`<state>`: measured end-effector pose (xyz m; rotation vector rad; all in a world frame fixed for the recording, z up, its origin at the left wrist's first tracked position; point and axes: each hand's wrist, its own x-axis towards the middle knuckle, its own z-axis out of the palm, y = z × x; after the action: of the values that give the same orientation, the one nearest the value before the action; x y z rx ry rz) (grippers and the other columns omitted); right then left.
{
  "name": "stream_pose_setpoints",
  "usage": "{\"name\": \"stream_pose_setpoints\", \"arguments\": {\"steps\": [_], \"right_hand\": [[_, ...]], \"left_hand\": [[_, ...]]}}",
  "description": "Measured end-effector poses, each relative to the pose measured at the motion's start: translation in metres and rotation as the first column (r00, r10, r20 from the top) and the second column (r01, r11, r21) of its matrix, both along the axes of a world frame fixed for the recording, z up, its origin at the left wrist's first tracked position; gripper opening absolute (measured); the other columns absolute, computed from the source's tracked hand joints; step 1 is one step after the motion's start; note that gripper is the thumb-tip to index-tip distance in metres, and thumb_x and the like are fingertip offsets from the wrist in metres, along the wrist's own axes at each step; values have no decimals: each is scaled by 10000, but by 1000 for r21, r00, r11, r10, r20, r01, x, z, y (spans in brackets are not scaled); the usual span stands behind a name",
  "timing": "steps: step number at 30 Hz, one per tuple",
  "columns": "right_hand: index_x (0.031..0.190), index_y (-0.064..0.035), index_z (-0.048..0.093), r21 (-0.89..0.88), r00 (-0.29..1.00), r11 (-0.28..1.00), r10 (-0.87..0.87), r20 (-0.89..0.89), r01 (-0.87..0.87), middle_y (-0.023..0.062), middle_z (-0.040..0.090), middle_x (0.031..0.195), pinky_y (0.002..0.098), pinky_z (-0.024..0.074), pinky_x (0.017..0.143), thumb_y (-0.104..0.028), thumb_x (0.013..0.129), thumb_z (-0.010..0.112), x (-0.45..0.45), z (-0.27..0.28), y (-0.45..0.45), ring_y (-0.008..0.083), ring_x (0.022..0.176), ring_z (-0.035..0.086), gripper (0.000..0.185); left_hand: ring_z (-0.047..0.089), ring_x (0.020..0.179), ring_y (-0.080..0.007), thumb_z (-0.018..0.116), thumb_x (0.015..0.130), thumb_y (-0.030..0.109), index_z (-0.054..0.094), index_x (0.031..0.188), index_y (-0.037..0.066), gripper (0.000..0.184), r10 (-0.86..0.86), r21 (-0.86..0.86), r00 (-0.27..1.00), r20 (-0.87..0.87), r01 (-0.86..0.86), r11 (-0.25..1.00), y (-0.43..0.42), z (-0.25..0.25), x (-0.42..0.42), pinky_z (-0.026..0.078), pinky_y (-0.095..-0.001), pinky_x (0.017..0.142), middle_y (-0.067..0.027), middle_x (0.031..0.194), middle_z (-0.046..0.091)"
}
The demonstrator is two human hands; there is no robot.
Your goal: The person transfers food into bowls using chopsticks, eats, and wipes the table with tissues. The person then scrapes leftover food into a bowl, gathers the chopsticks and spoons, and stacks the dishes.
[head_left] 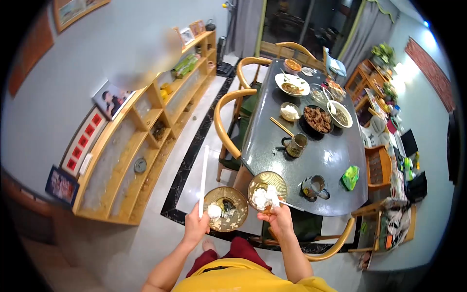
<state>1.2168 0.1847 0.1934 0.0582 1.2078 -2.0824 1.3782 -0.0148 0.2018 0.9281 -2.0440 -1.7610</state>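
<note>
My left hand (pixel 196 228) is closed on the rim of a brown bowl (pixel 237 202), which has food scraps and a white lump in it. A long white stick-like thing (pixel 204 177) rises from the same hand; its exact kind is unclear. My right hand (pixel 279 221) grips a second patterned bowl (pixel 276 179) holding crumpled white tissues (pixel 264 197). A thin pale utensil (pixel 293 206) sticks out to the right by those fingers. Both bowls are side by side, close to the near end of the dark table (pixel 262 151).
On the table stand two mugs (pixel 295 145), a green packet (pixel 350 178), chopsticks (pixel 282 126), a bowl of meat (pixel 317 119) and several other dishes. Wooden chairs (pixel 224 117) line its sides. A low wooden shelf (pixel 146 131) runs along the left wall.
</note>
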Motion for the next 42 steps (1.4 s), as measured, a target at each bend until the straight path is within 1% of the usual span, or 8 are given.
{"name": "stream_pose_setpoints", "arguments": {"steps": [14,16,18,22,25,29,34,42], "right_hand": [[1143,86,372,37,893,896,-444,73,442,234,546,978,420,564,595,58,712,309,-179,-112,-159,340,755,605,436],[1165,58,320,83,772,777,-629,93,624,230,530,1003,411,568,553,58,755,305,-205,-119,-175,348,716,612,411],[1188,11,285,67,726,733,-680,106,677,217,525,1011,406,567,542,53,769,312,-238,-118,-184,343,710,612,423],[1186,-22,338,92,633,640,-768,94,763,202,524,1045,422,565,582,59,759,303,-275,-121,-186,342,774,606,436],[1187,26,337,180,687,704,-710,153,687,257,537,1001,437,562,585,47,738,329,-292,-120,-173,378,716,615,449],[1213,34,317,185,641,670,-742,198,719,273,550,970,435,563,577,55,708,331,-298,-124,-176,397,729,614,507],[1266,-24,239,206,414,429,-903,115,879,264,525,1027,434,567,537,64,689,333,-308,-123,-199,398,718,612,592],[1236,-58,295,88,-137,-130,-988,77,988,217,532,1021,448,560,598,56,760,320,-341,-123,-267,364,747,612,491]], "left_hand": [[461,404,-81,422,815,14,424,1198,-43,388,-298,115,952,-65,304,946,-169,-34,-223,366,-222,347,-63,717,543],[463,404,-82,415,821,23,433,1178,-41,363,-376,56,926,-25,377,924,-191,-40,-266,368,-223,344,-81,751,561],[514,406,-101,421,815,26,452,1187,0,375,-445,3,896,6,445,896,-209,-46,-312,417,-250,373,-66,614,557],[513,419,-97,423,826,32,471,1143,-9,324,-555,14,832,6,555,832,-226,-49,-383,416,-242,366,-58,602,544],[506,414,-97,435,826,48,466,1147,-4,327,-584,170,810,-56,584,794,-232,-55,-429,406,-233,357,-65,663,566],[488,402,-97,425,829,30,443,1176,2,349,-721,94,693,14,717,691,-242,-78,-494,394,-225,345,-70,763,588],[492,410,-104,417,824,7,437,1166,-16,344,-797,226,596,-96,793,565,-251,-88,-573,397,-236,347,-86,760,584],[512,387,-134,419,818,27,431,1187,8,370,-907,54,413,-81,911,410,-257,-93,-681,421,-273,365,-92,655,582]]}}
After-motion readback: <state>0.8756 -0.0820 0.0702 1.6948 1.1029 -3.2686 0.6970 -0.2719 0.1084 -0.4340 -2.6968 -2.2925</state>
